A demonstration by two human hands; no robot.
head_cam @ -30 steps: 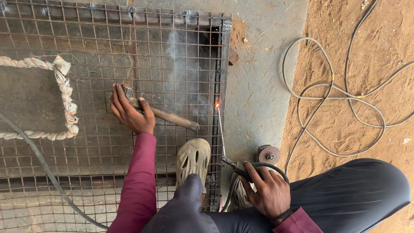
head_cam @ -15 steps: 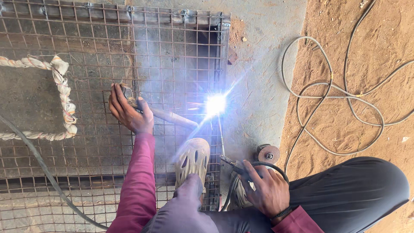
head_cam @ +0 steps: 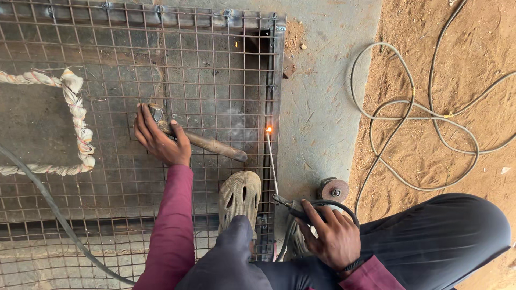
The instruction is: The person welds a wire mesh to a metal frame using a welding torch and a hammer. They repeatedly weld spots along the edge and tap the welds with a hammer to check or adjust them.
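1. On the concrete floor lies a wire mesh panel in a steel frame; the person crouches over it with one shoe planted on the mesh.
2. The right hand is closed around a welding holder. Its thin rod runs up to the frame's right edge, where the tip glows orange.
3. The left hand is wrapped around the head end of a hammer lying flat on the mesh.
4. The rod looks thin, stiff and brittle, and hot at the tip, so the insulated holder is the place to grasp it.
5. The hammer looks heavy and rigid. Its wooden handle gives the surest hold.
6. The panel likely springs underfoot.
7. A rope, cables and a grinder disc lie nearby.
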